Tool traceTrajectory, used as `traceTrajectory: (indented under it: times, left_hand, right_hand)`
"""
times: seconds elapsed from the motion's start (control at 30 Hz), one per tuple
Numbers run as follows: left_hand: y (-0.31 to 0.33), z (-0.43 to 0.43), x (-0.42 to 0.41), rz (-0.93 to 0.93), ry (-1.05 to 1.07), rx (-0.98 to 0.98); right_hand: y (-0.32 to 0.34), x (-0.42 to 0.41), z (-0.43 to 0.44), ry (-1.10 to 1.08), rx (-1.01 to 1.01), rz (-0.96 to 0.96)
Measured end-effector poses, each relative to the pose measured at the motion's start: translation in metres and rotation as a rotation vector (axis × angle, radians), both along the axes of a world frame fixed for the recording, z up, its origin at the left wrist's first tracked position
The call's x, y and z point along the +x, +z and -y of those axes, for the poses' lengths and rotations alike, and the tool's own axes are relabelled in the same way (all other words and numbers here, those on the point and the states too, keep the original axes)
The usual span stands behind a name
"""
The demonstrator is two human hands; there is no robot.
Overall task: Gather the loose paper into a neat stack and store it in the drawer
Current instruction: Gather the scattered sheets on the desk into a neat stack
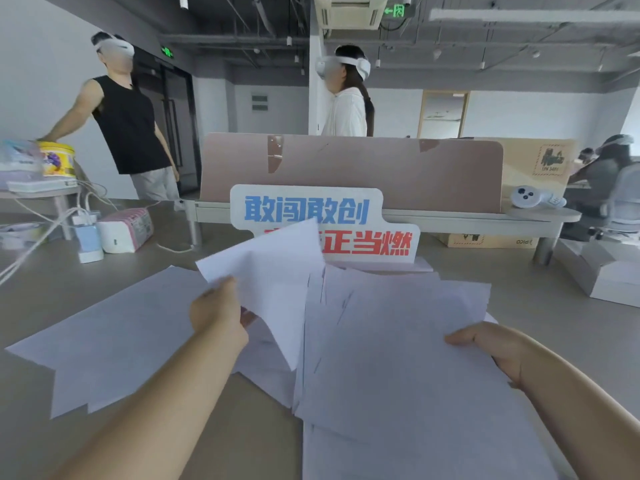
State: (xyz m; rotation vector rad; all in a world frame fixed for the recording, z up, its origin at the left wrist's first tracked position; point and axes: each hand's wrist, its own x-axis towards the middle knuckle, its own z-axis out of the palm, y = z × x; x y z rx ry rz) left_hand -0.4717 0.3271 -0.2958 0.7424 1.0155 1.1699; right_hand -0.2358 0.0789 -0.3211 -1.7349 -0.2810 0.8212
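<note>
- Several loose white sheets lie on a beige desk (263, 424), in three groups.
- Lifted sheet (273, 282): pinched at its near-left edge by the left hand (216, 315), thumb on top, fingers closed under it. It tilts up off the desk, its long axis running from lower right to upper left, with the far corner covering part of the sign behind.
- Main pile (398, 358): a fanned, uneven heap at centre and right, edges out of line, long axes running roughly away from the viewer with a slight lean to the right. The nearest sheets reach the bottom of the view.
- Right hand (491, 348): clamped on the right edge of the main pile, thumb over the top sheet, fingers hidden beneath.
- Left group of sheets (104, 341): lying flat and overlapped, well apart from the main pile, long axis running from near left to far right.
- Containers: a yellow tub (57, 162) with its lid on stands on a side table at far left, contents not visible; an open white box (602, 275) sits at the right edge, interior not clear; a brown carton (485, 240) lies under the far desk, closed.
- Printed sign (325, 226), blue and red characters, upright just behind the papers.
- Tissue pack (126, 230) and a blue-and-white charger (88, 240) with cables, far left on the desk.
- White controller (526, 196) on the shelf beside the brown partition (349, 168).
- No drawer shows in this view.
</note>
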Motion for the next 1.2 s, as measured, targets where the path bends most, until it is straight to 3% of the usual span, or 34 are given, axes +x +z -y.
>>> traceTrajectory:
  times: [0.07,0.13,0.27,0.33,0.4,0.47,0.53,0.63,0.7,0.77,0.8,0.9,0.97,1.03,1.13,1.2]
  left_hand:
    - [-0.014,0.008,-0.012,0.070,-0.091,-0.076]
    - [-0.029,0.012,-0.026,0.013,-0.202,-0.110]
    - [-0.035,0.028,-0.055,-0.328,-0.655,-0.063]
    - [-0.031,0.025,-0.062,-0.425,-0.632,0.049]
    - [-0.023,0.018,-0.066,-0.405,-0.532,0.145]
    - [-0.019,0.010,-0.070,-0.287,-0.502,0.091]
    - [-0.018,0.004,-0.072,-0.311,-0.592,0.026]
    - [-0.019,-0.002,-0.072,-0.613,-0.819,0.084]
    - [-0.011,-0.007,-0.069,-0.802,-1.099,0.123]
    - [0.004,-0.010,-0.063,-0.826,-1.354,0.131]
    - [0.008,-0.015,-0.057,-0.767,-1.366,0.122]
    - [0.009,-0.036,-0.028,-0.622,-1.061,0.063]
    - [0.003,-0.051,-0.008,-0.634,-0.922,0.055]
    - [-0.008,-0.058,0.005,-0.665,-0.922,0.058]
    - [-0.036,-0.064,0.016,-0.719,-0.941,0.153]
    - [-0.038,-0.061,0.015,-0.713,-0.907,0.210]
  right_hand:
    - [-0.002,-0.010,-0.001,-0.021,0.005,-0.006]
    - [-0.005,-0.020,-0.003,-0.042,0.008,0.000]
    - [-0.005,-0.036,-0.004,-0.038,0.012,0.016]
    - [-0.004,-0.043,-0.003,-0.026,0.015,0.028]
    - [-0.001,-0.050,-0.002,-0.014,0.017,0.034]
    - [0.000,-0.055,-0.002,-0.020,0.010,0.050]
    - [-0.001,-0.056,-0.005,-0.068,-0.013,0.105]
    - [-0.003,-0.053,-0.015,-0.108,-0.086,0.214]
    - [-0.004,-0.047,-0.024,-0.100,-0.115,0.212]
    - [-0.004,-0.033,-0.037,-0.097,-0.161,0.177]
    - [-0.003,-0.025,-0.044,-0.092,-0.176,0.154]
    - [-0.001,-0.007,-0.068,-0.052,-0.141,0.089]
    - [-0.002,-0.008,-0.080,-0.012,-0.159,0.112]
    - [-0.006,-0.014,-0.088,0.051,-0.123,0.142]
    - [-0.010,-0.020,-0.091,0.137,-0.112,0.343]
    - [-0.011,-0.019,-0.084,0.003,-0.222,0.617]
